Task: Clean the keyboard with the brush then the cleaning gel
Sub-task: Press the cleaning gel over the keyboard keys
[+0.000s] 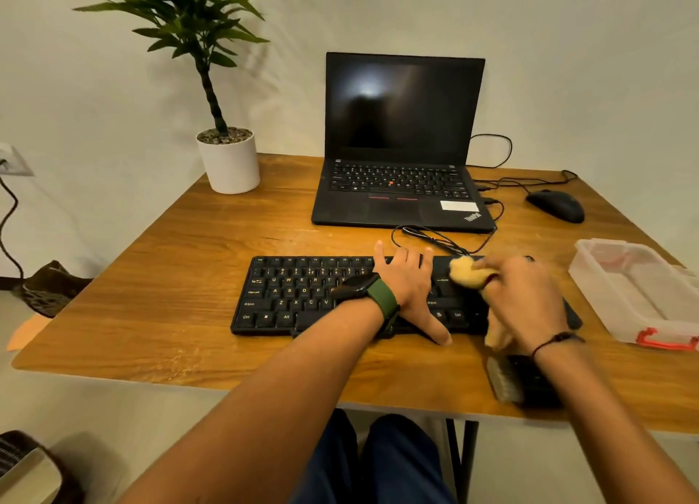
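Observation:
A black keyboard (pixel 299 295) lies across the middle of the wooden table (pixel 170 307). My left hand (pixel 410 288), with a green-strapped watch on the wrist, rests flat on the keys with its fingers spread. My right hand (pixel 525 303) holds a lump of yellow cleaning gel (pixel 467 272) over the right part of the keyboard; the hand is blurred. The brush (pixel 508 380), with pale bristles and a black back, lies on the table near the front edge, partly hidden by my right wrist.
An open black laptop (pixel 401 144) stands behind the keyboard, cables running from it. A black mouse (pixel 556 205) sits at the back right. A clear plastic box (pixel 639 288) with a red clasp is at the right edge. A potted plant (pixel 227 159) stands back left.

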